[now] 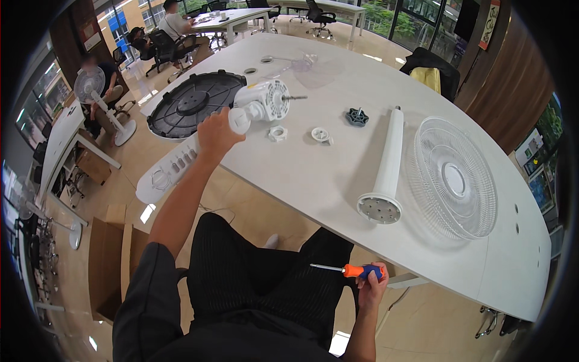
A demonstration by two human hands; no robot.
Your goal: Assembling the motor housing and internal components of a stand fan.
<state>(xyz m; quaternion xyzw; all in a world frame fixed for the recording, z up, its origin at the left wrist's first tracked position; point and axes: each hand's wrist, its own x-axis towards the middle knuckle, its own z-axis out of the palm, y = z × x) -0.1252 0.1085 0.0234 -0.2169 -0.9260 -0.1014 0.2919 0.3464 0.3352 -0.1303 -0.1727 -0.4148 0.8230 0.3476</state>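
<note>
My left hand (218,140) is closed round the neck of a white fan motor unit (258,96). A long white control panel (166,174) with a dial and several buttons extends from it past the table edge. The motor's metal shaft points right. My right hand (373,285), low by the table's near edge, grips a screwdriver (354,271) with an orange and blue handle, its shank pointing left above my lap. A white ring nut (278,134), a small white cap-like part (321,135) and a dark star-shaped knob (357,116) lie right of the motor.
On the white table (301,175) are a round black base (196,99), a white pole (389,163), a round wire fan grille (455,178) and translucent fan blades (310,66). A cardboard box (111,259) stands on the floor left. An assembled fan (99,99) and seated people are beyond.
</note>
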